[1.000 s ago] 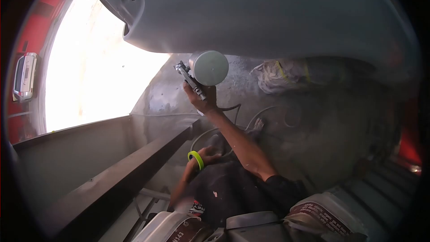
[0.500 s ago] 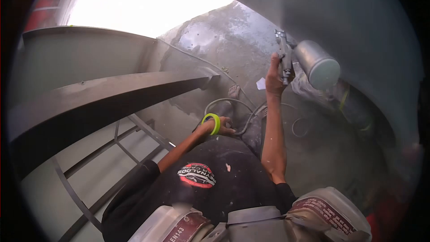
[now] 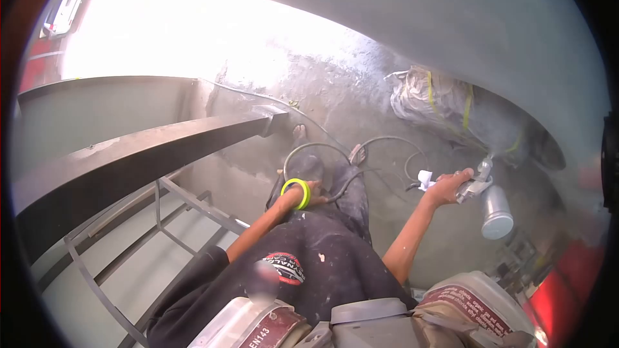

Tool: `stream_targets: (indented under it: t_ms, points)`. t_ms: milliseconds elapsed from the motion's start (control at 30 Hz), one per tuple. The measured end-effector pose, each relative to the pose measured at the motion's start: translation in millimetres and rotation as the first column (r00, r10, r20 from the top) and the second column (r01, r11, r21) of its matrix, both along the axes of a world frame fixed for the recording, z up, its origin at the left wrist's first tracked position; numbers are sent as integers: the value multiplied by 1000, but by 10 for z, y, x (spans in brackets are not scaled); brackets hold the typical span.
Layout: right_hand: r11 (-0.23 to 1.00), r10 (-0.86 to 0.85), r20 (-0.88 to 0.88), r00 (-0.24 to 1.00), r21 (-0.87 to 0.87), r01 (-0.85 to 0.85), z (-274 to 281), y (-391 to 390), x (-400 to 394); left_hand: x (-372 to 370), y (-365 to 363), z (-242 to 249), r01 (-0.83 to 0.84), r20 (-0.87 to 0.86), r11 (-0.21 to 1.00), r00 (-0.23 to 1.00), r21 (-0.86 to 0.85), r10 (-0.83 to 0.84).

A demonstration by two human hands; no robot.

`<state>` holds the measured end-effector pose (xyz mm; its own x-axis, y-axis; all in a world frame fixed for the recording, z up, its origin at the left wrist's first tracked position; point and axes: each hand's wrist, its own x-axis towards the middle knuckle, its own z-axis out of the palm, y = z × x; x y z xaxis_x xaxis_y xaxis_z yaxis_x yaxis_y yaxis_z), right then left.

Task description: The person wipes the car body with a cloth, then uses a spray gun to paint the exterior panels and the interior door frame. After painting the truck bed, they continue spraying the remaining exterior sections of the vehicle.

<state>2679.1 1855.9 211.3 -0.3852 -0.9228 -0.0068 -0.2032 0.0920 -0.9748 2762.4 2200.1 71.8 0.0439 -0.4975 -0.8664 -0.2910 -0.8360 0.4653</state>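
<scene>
My right hand (image 3: pixel 449 188) is wrapped round the handle of a metal spray gun (image 3: pixel 480 180), out to the right. The gun's silver cup (image 3: pixel 497 212) hangs below it, and its nozzle end points up towards the large grey curved panel (image 3: pixel 451 26). A small white piece (image 3: pixel 425 179) shows right beside the heel of this hand. Low in front of my body, my left hand (image 3: pixel 314 192) is closed on a grey hose (image 3: pixel 351 187) that loops over my legs. A yellow-green ring like a roll of tape (image 3: pixel 285 203) sits round my left wrist.
A dark metal beam (image 3: pixel 148 148) crosses on the left, above a thin metal frame (image 3: pixel 174 187). Beneath the curved panel lies a plastic-wrapped bundle (image 3: pixel 412 100) with yellow tape. Hose (image 3: pixel 258 95) trails over the concrete floor. Something red (image 3: pixel 567 290) stands at lower right.
My right hand has lowered the spray gun and swung it to the right, away from the upper panel area. My left hand stays on the hose. The view has shifted, showing more of the wrapped bundle.
</scene>
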Motion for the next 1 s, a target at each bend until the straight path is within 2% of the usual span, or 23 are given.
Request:
stream_targets:
  t_ms: [67,167,267,367,433,467,567,600,667,700,767,833,867,1000]
  points:
    - [988,-150,43,988,47,148,54,33,36,118,-82,169,29,-45,997,999,71,-25]
    - [994,-27,145,989,110,11,-174,146,-157,98,-22,92,66,-46,995,997,76,-63]
    - [977,147,160,976,131,-168,-559,378,-106,65,130,-87,98,-11,991,995,92,-98]
    - [926,335,145,931,130,-353,-1101,618,178,11,298,-207,30,8,995,999,90,-31]
    - [813,582,-28,812,32,-582,-1205,785,530,11,394,-160,-4,42,994,999,106,0]
    - [765,641,-39,766,-39,-642,-1184,857,729,-85,563,-415,-48,60,997,997,58,44]
    - [604,738,-150,658,-286,-744,-1399,1135,1442,-91,736,-524,-178,-28,983,983,47,179]
    - [587,744,-96,661,-379,-715,-1436,1193,1728,-101,822,-540,-208,-20,978,978,9,208]
    - [549,790,-8,613,-436,-713,-1373,1336,2110,-163,951,-585,-283,-18,959,959,17,283]
    - [522,828,22,561,-397,-755,-1245,1417,2246,-185,1006,-548,-323,-27,946,946,22,324]
    - [386,920,14,391,-197,-901,-1327,1520,2453,-230,1058,-520,-331,4,943,944,36,331]
    - [315,948,5,318,-172,-934,-1353,1553,2575,-280,1151,-581,-319,28,946,948,54,318]
    - [321,947,38,319,-173,-931,-1336,1582,2572,-315,1197,-609,-346,14,937,938,51,345]
    - [477,876,40,480,-216,-852,-1411,1576,2343,-387,1251,-588,-403,-27,914,914,37,404]
